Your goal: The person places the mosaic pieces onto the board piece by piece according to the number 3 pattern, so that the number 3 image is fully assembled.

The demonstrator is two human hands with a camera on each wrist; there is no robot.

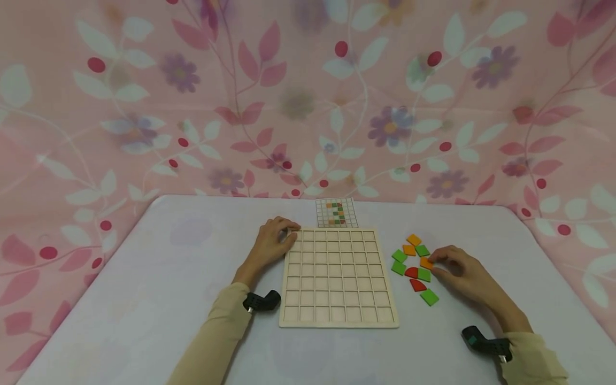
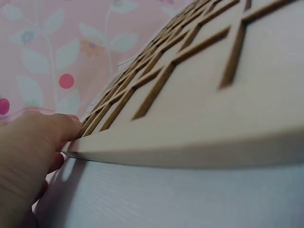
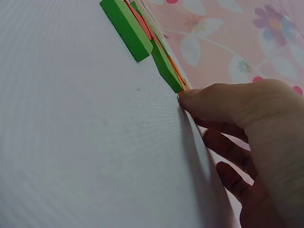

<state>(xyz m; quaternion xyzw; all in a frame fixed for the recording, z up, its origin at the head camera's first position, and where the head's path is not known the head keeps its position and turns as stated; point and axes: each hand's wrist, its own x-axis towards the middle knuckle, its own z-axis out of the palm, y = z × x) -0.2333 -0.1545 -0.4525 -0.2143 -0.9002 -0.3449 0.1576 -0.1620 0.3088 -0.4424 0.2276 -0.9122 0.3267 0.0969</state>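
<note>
A pale wooden grid board (image 1: 339, 324) lies flat on the table, its square cells bare. My left hand (image 1: 267, 243) grips its far left corner, thumb and fingertips at the rim; the left wrist view shows the thumb lying over the board's edge (image 2: 190, 159). To the right of the board, my right hand (image 1: 462, 272) pinches an orange square tile (image 1: 425, 262) between thumb and index finger, at the table surface. In the right wrist view that tile is mostly hidden behind the thumb, with a green tile (image 3: 126, 31) nearer the camera.
Around the pinched tile lie several green tiles (image 1: 429, 297), two other orange tiles (image 1: 409, 249) and two red quarter-round tiles (image 1: 418, 285). Behind the board is a pattern card (image 1: 322, 216) with coloured cells. A floral cloth (image 1: 298, 107) hangs beyond the white table (image 1: 144, 299).
</note>
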